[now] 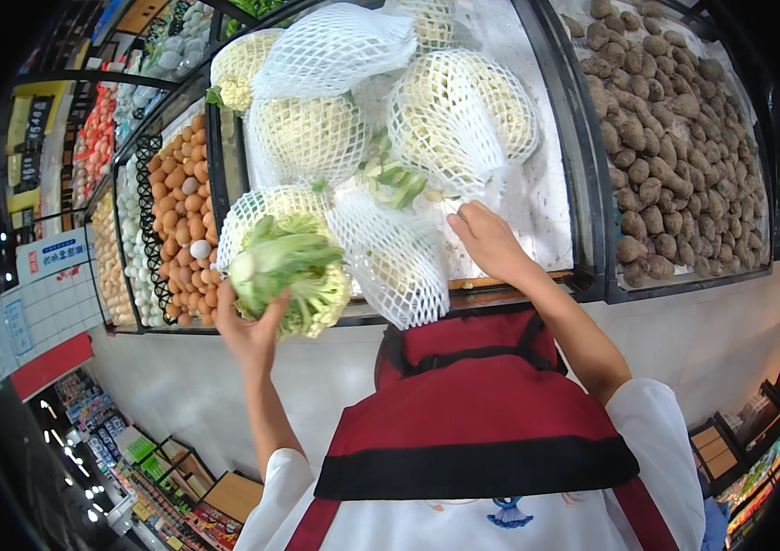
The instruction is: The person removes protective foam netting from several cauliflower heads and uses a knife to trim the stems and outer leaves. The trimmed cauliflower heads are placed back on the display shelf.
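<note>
In my left hand point(252, 326) is a bare cauliflower point(303, 275), tilted so that its cut stem and pale green leaves show; my fingers curl around its lower left side. My right hand point(491, 241) hovers over the white display bin point(537, 216), fingers curled together beside a small scrap of stem. Whatever those fingers may hold is too small to make out. Between my hands a white foam net point(395, 262) hangs over the bin's front edge. Netted cauliflowers point(463, 115) lie farther back, with loose green leaves point(395, 174) among them.
Brown eggs point(183, 202) fill a bin on the left, and brown root vegetables point(675, 156) are heaped in one on the right. Black frames point(583, 147) divide the bins. A red apron or bag panel point(473, 413) covers my front. Shelves point(169, 468) stand at lower left.
</note>
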### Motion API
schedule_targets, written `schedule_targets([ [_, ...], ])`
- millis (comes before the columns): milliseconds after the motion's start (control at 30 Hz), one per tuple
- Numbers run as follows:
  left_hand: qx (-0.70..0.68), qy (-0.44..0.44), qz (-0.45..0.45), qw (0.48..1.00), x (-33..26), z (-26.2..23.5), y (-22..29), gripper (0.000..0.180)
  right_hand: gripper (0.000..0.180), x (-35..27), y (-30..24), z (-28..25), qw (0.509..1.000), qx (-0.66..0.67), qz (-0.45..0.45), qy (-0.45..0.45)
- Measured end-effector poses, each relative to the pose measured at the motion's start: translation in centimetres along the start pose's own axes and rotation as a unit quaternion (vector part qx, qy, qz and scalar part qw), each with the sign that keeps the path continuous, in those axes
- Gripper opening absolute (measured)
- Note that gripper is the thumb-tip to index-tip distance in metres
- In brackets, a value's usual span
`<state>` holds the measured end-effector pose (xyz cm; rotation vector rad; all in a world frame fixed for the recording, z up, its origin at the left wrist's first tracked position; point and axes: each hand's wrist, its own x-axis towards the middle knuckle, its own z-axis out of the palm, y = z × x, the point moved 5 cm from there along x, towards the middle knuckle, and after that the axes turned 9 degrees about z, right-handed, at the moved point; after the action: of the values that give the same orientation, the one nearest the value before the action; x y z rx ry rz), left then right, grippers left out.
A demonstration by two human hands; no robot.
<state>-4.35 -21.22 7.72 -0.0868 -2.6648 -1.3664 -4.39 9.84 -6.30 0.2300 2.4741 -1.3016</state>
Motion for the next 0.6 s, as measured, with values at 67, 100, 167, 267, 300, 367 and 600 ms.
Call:
schedule_targets([
  [67, -0.091, 0.047, -0.085, 0.991, -0.4, -0.8, -0.8, 0.043, 0.04, -1.2, 0.8, 0.1, 0.96, 0.23, 0.079, -0.136],
  [100, -0.163, 0.062, -0.119, 0.977, -0.5, -0.7, -1.2, 0.045, 0.04, -2.1, 0.6, 0.2, 0.932, 0.314, 0.076, -0.164],
  [167, -0.311, 0.06, -0.164, 0.934, -0.9, 0.2, -1.9, 0.051, 0.039, -3.6, 0.5, -0.3, 0.961, 0.235, 0.023, -0.142],
  [267, -0.485, 0.109, -0.296, 0.816, -2.9, 2.1, -3.4, 0.052, 0.036, -5.2, 1.7, -0.2, 0.986, 0.083, 0.039, -0.139],
  [300, -0.525, 0.098, -0.339, 0.774, -3.4, 3.3, -3.9, 0.051, 0.036, -5.5, 2.1, 0.1, 0.973, 0.162, 0.066, -0.15],
  [367, -0.587, 0.04, -0.38, 0.714, -4.3, 6.1, -4.0, 0.053, 0.036, -5.6, 2.5, 0.3, 0.927, 0.342, 0.067, -0.14],
  [600, -0.769, -0.173, -0.463, 0.405, -7.3, 19.0, 1.2, 0.051, 0.114, -6.6, 5.5, 0.6, 0.711, 0.668, 0.113, -0.186],
])
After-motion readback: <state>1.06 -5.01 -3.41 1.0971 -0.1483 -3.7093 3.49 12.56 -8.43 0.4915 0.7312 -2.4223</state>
